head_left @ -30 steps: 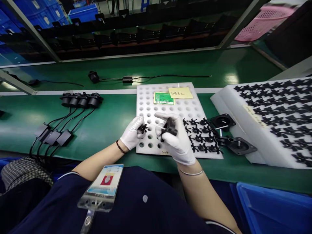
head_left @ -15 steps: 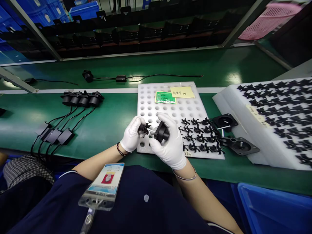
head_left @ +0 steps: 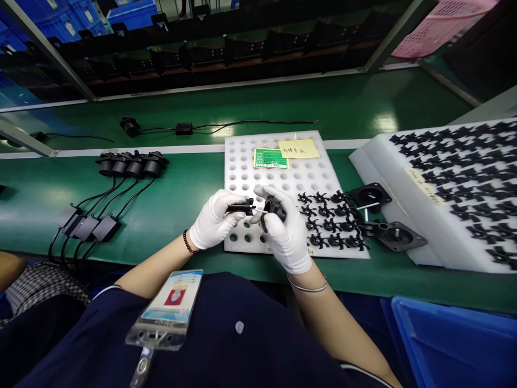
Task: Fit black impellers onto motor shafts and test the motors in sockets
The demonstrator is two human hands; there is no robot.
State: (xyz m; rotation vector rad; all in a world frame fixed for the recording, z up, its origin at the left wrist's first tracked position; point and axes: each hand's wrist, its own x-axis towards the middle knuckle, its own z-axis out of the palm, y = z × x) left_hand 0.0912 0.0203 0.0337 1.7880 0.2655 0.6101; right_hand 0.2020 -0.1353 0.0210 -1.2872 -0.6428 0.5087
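Note:
My left hand (head_left: 213, 220), in a white glove, pinches a black plastic impeller (head_left: 240, 207), which is turned side-on. My right hand (head_left: 285, 231), also gloved, grips a black flanged housing (head_left: 275, 209), and its fingers hide much of it. A thin metal shaft sticks out of the housing towards the impeller, and its tip is close to the impeller or touching it. Both hands are over a white foam board with round holes (head_left: 246, 180). Rows of loose impellers (head_left: 323, 220) lie on that board just right of my right hand.
Two more flanged housings (head_left: 369, 197) lie right of the board. A white foam slab (head_left: 375, 161) holds several rows of impellers. Cabled black units (head_left: 133, 165) lie on the green bench (head_left: 181, 183) at left. A blue crate (head_left: 452, 345) sits at lower right.
The impeller has turned from face-on to side-on in my left hand. The housing has rotated in my right hand. The whole view has shifted slightly with my head.

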